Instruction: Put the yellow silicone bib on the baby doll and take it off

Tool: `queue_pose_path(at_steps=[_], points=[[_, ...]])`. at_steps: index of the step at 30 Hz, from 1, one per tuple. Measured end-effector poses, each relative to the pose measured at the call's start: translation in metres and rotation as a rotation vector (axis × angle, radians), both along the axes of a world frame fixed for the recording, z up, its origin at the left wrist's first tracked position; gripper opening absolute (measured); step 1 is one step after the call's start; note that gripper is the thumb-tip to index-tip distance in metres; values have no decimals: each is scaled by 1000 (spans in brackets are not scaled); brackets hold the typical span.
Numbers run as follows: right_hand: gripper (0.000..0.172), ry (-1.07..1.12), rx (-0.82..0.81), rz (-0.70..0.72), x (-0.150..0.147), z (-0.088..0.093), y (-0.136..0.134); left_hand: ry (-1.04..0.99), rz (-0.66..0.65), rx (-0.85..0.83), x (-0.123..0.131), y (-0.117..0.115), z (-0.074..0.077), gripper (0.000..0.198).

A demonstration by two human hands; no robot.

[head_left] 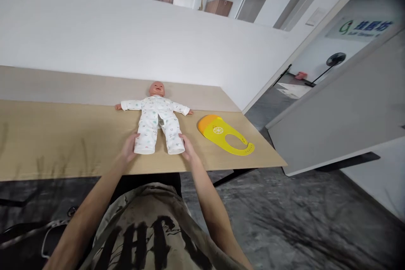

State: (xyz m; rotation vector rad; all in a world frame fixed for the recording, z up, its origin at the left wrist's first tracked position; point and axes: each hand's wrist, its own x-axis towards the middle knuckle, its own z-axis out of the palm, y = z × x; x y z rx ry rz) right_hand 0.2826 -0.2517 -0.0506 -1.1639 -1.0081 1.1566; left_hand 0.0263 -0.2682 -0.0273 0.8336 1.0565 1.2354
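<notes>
A baby doll (157,117) in a white patterned sleepsuit lies on its back on the wooden table (63,143), head away from me, arms spread. My left hand (129,148) rests against the outer side of the doll's left-hand foot, fingers extended along the fabric. My right hand (187,147) touches the outer side of the other foot in the same way. Neither hand has a closed grip that I can see. A yellow and orange silicone bib (225,133) lies flat on the table to the right of the doll.
The table's front edge runs just below my hands, and its right corner (284,163) ends beyond the bib. A white wall stands behind the table. A grey panel (341,114) and a floor fan (334,60) are off to the right.
</notes>
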Motion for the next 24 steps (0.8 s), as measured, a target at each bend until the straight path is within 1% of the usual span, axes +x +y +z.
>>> queue_pose_path(at_steps=[2,4,6,8,9,10,12,14,16,18,20,22,24], points=[[36,107,-51,63,9,-12,-10,128,97,-2,0,-15,-9,37],[45,109,-53,46,18,-24,-19,222,187,-20,-2,-32,-18,43],[51,44,-27,-20,25,-35,-28,393,281,5,-1,-51,-27,49],[52,-27,20,-121,26,-46,-36,672,371,58,4,-71,-35,49],[51,-63,51,-170,25,-50,-39,807,390,78,9,-80,-38,45],[49,-110,82,-210,23,-55,-43,912,376,95,14,-87,-41,40],[43,-244,141,-243,17,-62,-51,1016,281,156,24,-97,-46,27],[32,-398,220,-226,12,-68,-58,1025,189,251,31,-100,-50,14],[22,-514,340,-188,9,-73,-66,972,154,321,33,-98,-55,9],[19,-585,466,-116,5,-79,-74,904,148,344,32,-96,-60,10],[22,-667,550,-37,1,-85,-81,883,139,365,29,-95,-67,12],[27,-786,602,-4,-4,-91,-86,944,131,397,27,-94,-73,18],[32,-910,636,-19,-9,-95,-89,1067,121,437,27,-93,-77,26]])
